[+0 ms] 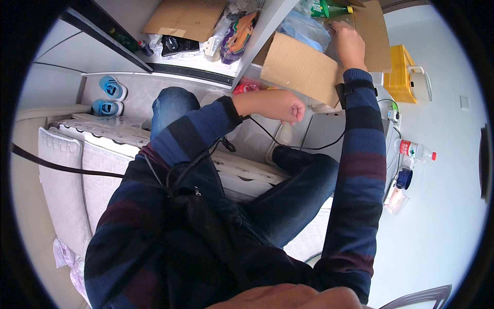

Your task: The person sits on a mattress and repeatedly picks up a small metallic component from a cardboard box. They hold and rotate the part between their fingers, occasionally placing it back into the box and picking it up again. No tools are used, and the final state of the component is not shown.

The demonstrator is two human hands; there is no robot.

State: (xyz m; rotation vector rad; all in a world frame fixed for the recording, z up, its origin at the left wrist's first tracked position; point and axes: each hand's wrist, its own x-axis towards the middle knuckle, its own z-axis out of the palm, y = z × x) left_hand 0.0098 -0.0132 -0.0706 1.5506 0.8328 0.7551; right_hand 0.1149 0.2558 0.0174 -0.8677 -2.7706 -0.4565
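An open brown cardboard box [303,67] stands in front of me on a white surface, its flaps spread. My right hand [347,44] reaches into the box and rests among clear plastic bags [309,28]; what its fingers hold is hidden. My left hand [280,105] hovers below the box's near flap, curled into a fist with nothing visible in it. A black band [352,87] wraps my right wrist, and a thin black cable [309,147] trails from it across my knees.
A flat cardboard sheet [185,18] and coloured bags [239,36] lie on the shelf behind. Blue shoes [110,95] sit on the floor at left. A yellow crate [399,72], a white kettle [422,85], a plastic bottle [417,150] and a blue cup [404,178] stand at right.
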